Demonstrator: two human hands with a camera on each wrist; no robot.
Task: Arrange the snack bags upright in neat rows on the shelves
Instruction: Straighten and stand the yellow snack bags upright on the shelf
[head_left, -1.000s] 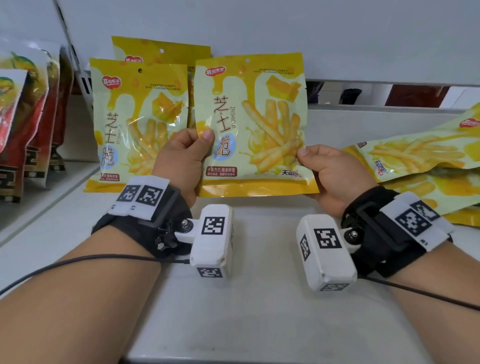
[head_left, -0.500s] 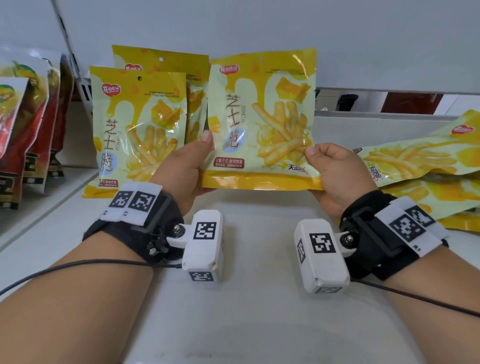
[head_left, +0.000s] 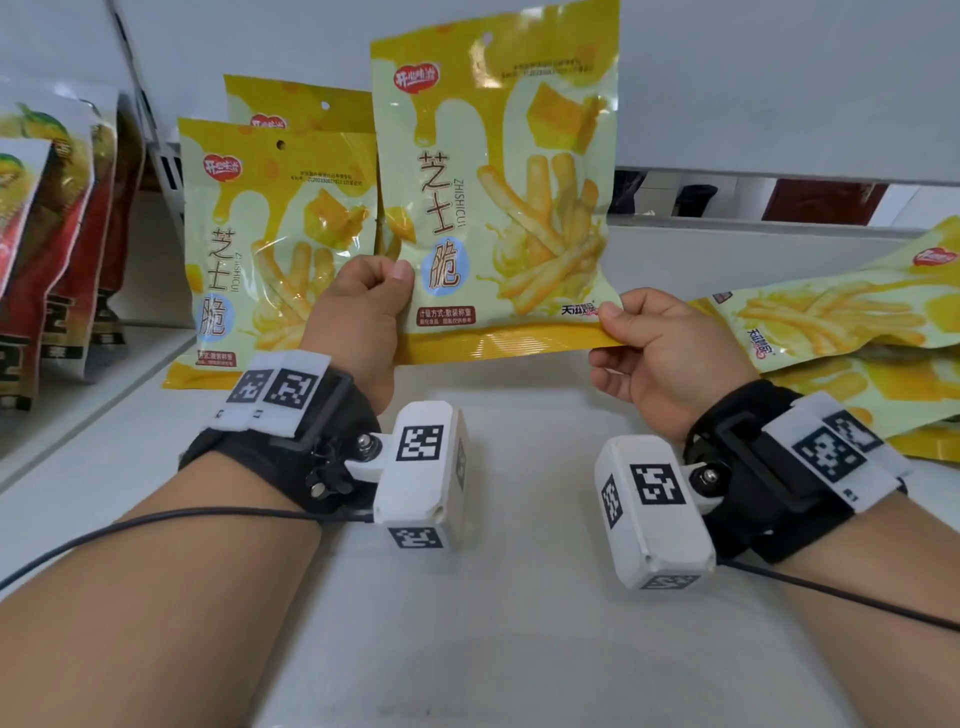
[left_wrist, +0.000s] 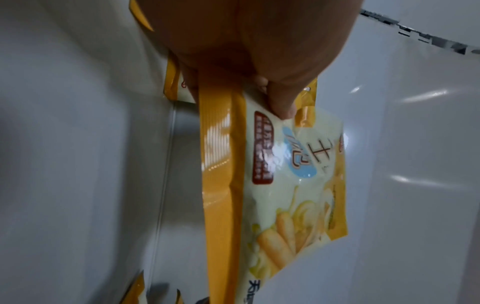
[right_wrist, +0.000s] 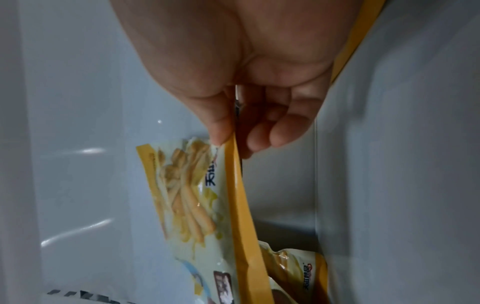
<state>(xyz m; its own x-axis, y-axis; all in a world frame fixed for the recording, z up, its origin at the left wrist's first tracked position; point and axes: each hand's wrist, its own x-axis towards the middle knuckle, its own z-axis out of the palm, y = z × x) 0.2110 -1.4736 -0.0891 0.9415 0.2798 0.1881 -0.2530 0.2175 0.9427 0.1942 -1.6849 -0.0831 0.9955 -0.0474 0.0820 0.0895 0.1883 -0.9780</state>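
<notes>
- A yellow snack bag is held upright at the centre of the frame, above the white shelf.
- Its lower left edge is pinched in the grip of the left hand, thumb on the front.
- Its lower right corner is pinched by the right hand.
- Two matching bags are stood upright at the left, just behind.
- More yellow bags are lying flat at the right edge.
- Red bags are stood at the far left.

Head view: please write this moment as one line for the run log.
left hand: pinches yellow snack bag lower left | right hand: pinches its bottom right corner | bag: upright, above shelf | two standing bags: left
</notes>
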